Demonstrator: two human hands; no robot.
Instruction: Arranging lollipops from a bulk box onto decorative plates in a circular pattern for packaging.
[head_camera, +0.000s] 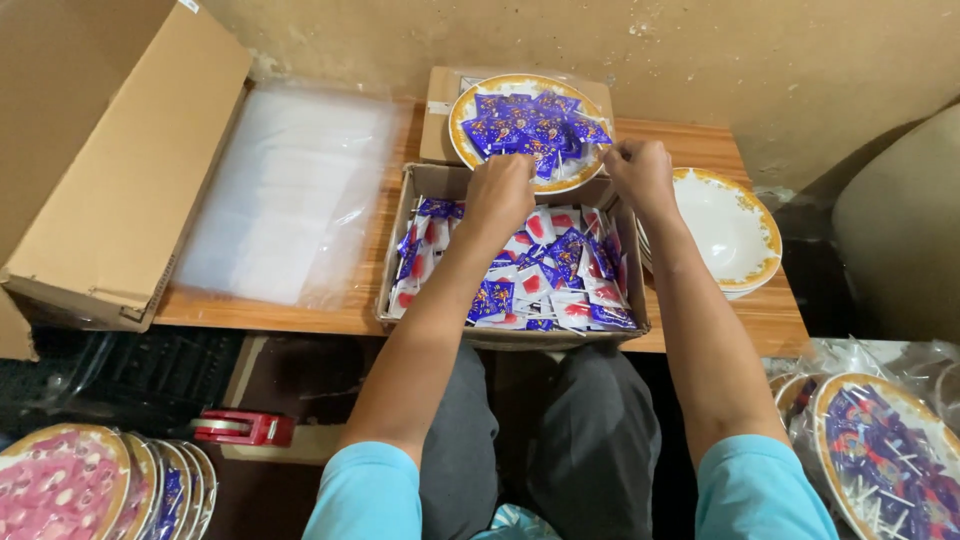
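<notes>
Here both hands, the left hand (498, 187) and right hand (640, 172), pinch the clear wrap at the near rim of the candy-filled plate (462, 135) atop a box on the bench (700, 145); thin, slippery film over fragile plate, best gripped at the rim.

Short light-blue sleeves, bare forearms, dark grey trousers, no rings, watch or gloves visible
</notes>
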